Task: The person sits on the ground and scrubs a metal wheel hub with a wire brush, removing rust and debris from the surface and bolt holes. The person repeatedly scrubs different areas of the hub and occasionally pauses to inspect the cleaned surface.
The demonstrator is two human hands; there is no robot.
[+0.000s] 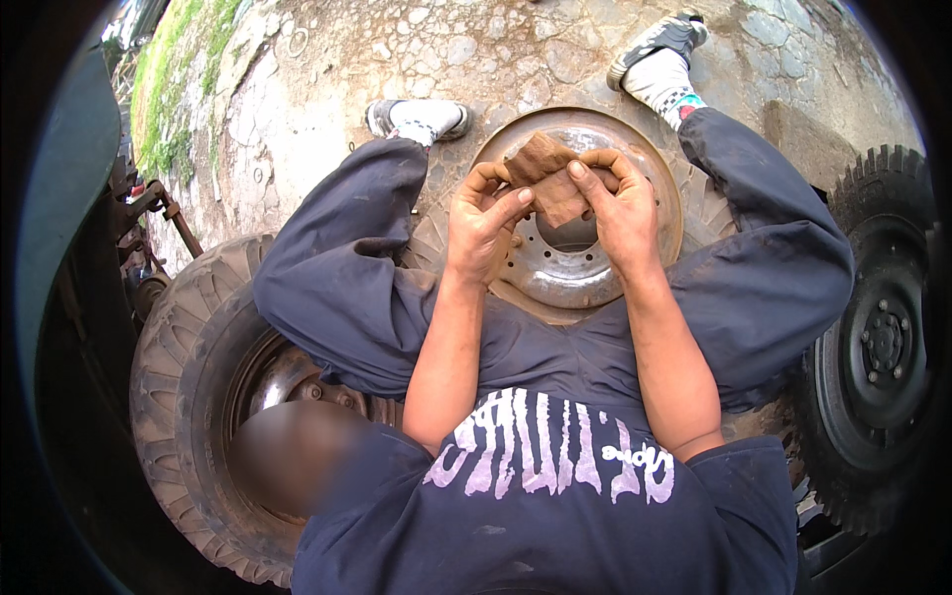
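Observation:
A worn brown piece of sheet material (pixel 554 178), perhaps sandpaper, is creased and held up between both hands. My left hand (pixel 483 223) pinches its left edge between thumb and fingers. On the other side, my right hand (pixel 617 201) grips the sheet's right part, thumb on top. Beneath the hands lies a steel wheel rim (pixel 573 288) with bolt holes around its centre opening, its metal partly shiny and partly rust-brown. The rim sits between my spread legs, with tyre tread showing on both sides of it. Part of the rim's centre is hidden by the sheet and hands.
A large treaded tyre on a rusty wheel (pixel 178 372) is at the left, close to my leg. Another tyre with a black wheel (pixel 885 335) stands at the right. Rusty metal machine parts (pixel 175 216) are at the far left. Cracked stony ground (pixel 461 52) lies ahead.

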